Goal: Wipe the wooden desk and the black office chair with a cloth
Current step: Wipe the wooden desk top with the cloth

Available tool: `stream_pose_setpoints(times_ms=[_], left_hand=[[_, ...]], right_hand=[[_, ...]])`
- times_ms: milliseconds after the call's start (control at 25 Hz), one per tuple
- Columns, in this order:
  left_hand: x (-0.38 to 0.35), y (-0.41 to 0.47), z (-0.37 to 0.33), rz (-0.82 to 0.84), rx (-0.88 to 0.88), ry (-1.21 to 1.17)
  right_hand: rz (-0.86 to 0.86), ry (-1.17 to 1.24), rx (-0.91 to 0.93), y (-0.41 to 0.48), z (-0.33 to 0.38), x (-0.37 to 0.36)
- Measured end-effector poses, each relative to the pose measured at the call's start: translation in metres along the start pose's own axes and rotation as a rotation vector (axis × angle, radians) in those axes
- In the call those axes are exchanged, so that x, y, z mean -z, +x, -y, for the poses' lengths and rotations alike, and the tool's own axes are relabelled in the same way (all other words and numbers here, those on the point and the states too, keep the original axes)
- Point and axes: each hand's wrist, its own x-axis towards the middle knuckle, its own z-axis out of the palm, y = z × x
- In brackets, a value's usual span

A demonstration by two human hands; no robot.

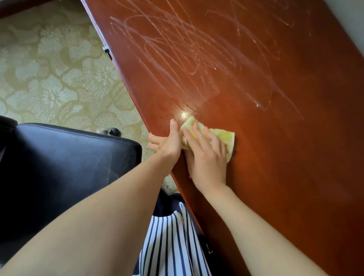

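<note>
The right hand [206,158] lies flat on the yellow cloth [222,137], fingers spread and nearly straight. It presses the cloth down onto the wooden surface [286,160] rather than clutching it. Just beside it, the left hand [168,142] grips the near edge of the surface, thumb on top and the other fingers curled over the rim, as if to brace the body.

The cloth is bunched under the palm and sits close to that edge. The wood around the hands and back toward the person looks even and glossy, which suggests this stretch has been wiped. Beyond the cloth, pale looping streaks [175,38] cross most of the far part of the surface, so by my reckoning well over half of it is left to do.

The black office chair [65,166] stands to the left of the arms, close to the surface and above the patterned carpet [38,66]. Its seat shows faint greyish smears and nothing touches it, so that part of the task looks not yet begun.
</note>
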Motion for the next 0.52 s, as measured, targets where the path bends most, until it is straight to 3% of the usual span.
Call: stream_pose_setpoints(times_ms=[240,360,520], left_hand=[[0.000,-0.002,0.001,-0.002,0.007,0.021],[0.003,-0.002,0.001,0.015,0.017,0.014],[0.003,-0.006,0.000,0.017,0.017,-0.007]], right_hand=[[0.039,-0.153,0.218,-0.046,-0.050,0.028],[0.060,-0.199,0.120,-0.031,-0.083,0.047],[0.061,-0.191,-0.179,0.016,-0.102,0.055]])
